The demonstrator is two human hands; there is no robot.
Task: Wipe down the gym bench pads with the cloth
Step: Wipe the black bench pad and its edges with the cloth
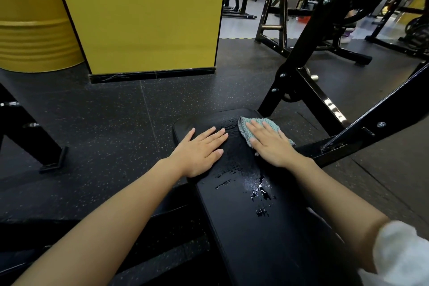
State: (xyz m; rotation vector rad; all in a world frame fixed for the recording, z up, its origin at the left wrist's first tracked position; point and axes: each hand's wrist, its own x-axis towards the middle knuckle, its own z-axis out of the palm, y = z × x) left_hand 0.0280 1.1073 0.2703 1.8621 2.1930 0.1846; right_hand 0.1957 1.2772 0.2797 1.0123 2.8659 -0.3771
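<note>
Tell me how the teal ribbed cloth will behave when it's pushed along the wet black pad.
The teal ribbed cloth looks soft and floppy, bunched under the right hand. It probably glides easily over droplets on the black bench pad, and may wrinkle.

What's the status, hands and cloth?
Left hand flat on pad, empty. Right hand flat on cloth, far end. Wet streaks mid-pad. Nothing in the way.

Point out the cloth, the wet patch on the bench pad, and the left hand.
cloth (267, 123): head view, teal folds beyond the right hand's fingers.
wet patch (260, 189): head view, shiny droplets mid-pad.
left hand (199, 148): head view, back of hand.
</note>
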